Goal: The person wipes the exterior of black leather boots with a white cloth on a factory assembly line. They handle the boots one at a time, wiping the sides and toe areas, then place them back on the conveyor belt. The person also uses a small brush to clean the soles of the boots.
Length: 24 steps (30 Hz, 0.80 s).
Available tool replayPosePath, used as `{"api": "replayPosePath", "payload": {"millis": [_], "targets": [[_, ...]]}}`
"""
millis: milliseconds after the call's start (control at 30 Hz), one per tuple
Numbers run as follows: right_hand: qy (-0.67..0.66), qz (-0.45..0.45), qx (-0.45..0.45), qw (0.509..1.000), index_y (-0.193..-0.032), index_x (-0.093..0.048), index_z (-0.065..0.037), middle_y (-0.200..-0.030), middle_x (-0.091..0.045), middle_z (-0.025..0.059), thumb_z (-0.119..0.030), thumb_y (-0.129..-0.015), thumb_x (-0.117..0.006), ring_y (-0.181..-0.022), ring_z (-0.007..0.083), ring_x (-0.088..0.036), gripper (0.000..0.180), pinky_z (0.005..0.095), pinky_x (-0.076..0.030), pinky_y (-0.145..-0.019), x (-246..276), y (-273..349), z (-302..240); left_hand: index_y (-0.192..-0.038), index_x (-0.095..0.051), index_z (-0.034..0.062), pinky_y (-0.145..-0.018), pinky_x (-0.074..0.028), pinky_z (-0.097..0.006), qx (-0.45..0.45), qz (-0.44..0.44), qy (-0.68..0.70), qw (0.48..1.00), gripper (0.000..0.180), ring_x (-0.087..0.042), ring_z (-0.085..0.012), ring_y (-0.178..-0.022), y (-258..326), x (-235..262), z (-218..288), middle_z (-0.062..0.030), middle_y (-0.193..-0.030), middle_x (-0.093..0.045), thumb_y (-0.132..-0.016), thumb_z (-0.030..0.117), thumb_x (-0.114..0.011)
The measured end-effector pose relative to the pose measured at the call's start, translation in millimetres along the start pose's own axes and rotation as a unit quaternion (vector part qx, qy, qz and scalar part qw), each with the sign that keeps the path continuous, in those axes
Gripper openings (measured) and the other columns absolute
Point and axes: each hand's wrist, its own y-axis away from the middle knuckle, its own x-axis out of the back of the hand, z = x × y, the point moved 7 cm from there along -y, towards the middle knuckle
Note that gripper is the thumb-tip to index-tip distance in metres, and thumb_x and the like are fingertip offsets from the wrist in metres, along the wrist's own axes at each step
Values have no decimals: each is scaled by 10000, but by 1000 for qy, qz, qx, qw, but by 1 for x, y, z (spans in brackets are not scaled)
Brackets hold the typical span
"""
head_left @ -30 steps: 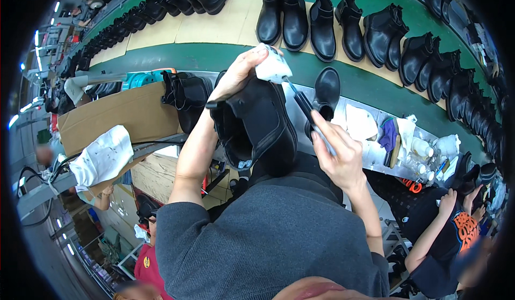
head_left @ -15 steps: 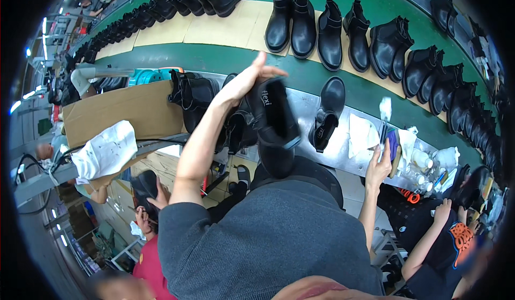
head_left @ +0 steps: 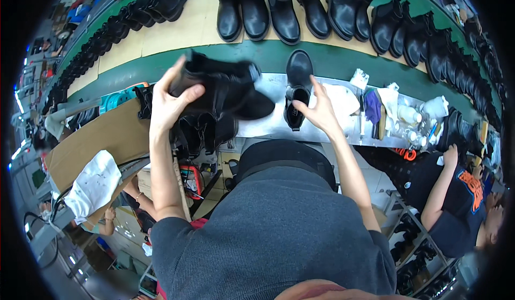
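Observation:
My left hand (head_left: 170, 97) is closed around a black ankle boot (head_left: 214, 88), thumb on its near side. The boot is tipped sideways above the left part of the metal bench strip and smeared by motion. A second black ankle boot (head_left: 298, 69) rests on the strip, toe pointing away from me. Over its shaft opening is my right hand (head_left: 321, 109), thumb and fingers spread; whether they touch the leather I cannot tell. Right of that hand lies a white-tipped brush (head_left: 360, 80) with a thin handle, beside a white cloth (head_left: 341, 99).
Rows of black boots (head_left: 284, 21) stand on yellowish card along the green bench (head_left: 268, 51). Purple cloth (head_left: 372, 106) and clear bottles (head_left: 410, 114) are at the right. A cardboard sheet (head_left: 102, 134) leans at the left. A co-worker (head_left: 448, 203) sits at the right.
The brush has left my right hand and lies on the bench; that hand has moved left to the second boot. My left hand has moved left, with its boot turned sideways. The view has shifted.

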Motion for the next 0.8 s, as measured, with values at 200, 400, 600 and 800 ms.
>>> {"api": "replayPosePath", "payload": {"millis": [200, 400, 600, 800], "targets": [[-124, -33, -64, 990, -1291, -547, -27, -1066, -650, 151, 13, -860, -453, -964, 177, -628, 444, 282, -535, -765, 6, 3, 31, -1294, -426, -23, -849, -433, -357, -13, 278, -94, 956, 880, -527, -192, -919, 42, -72, -52, -91, -945, -537, -592, 252, -882], [-465, -23, -232, 854, -1289, -535, -11, -1243, -584, 136, 125, -832, -403, -1092, 229, -606, 494, 374, -556, -859, 25, 37, 87, -1406, -275, -49, -975, -399, -398, 114, -17, -130, 985, 1062, -519, -356, -1125, 89, -146, -151, -263, -1205, -513, -593, 311, -855], [-590, 27, -250, 767, -1268, -518, 59, -1251, -574, 177, 168, -804, -360, -1111, 239, -599, 502, 341, -530, -913, 23, 59, 112, -1182, -541, -88, -785, -518, -330, 167, -115, -11, 979, 417, -677, -215, -790, 74, -98, -100, -173, -843, -694, -950, 258, -538], [-363, -53, -195, 910, -1303, -524, -10, -1208, -609, 137, 31, -864, -480, -1050, 212, -626, 442, 325, -564, -821, 30, 32, 57, -1185, -577, -65, -906, -448, -331, 217, 101, -19, 971, 583, -597, -226, -1054, 0, -100, -190, -213, -1132, -635, -930, 457, -532]]}}
